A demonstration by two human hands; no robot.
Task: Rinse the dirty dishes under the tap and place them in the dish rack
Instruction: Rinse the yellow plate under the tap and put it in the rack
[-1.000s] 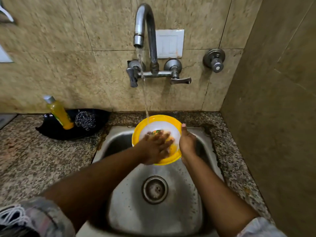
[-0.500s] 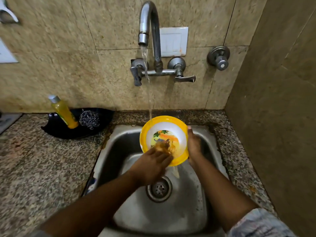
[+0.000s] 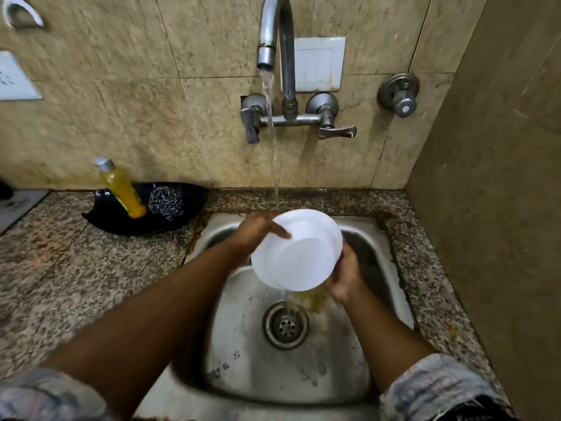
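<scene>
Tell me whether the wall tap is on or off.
On. A stream of water falls from the curved steel tap spout toward the white plastic bowl over the steel sink.

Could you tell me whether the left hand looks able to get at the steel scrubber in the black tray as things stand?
Probably not straight away: the left hand is holding the white bowl under the running water. The path itself looks free, since the steel scrubber lies uncovered in the black tray just left of the sink.
</scene>
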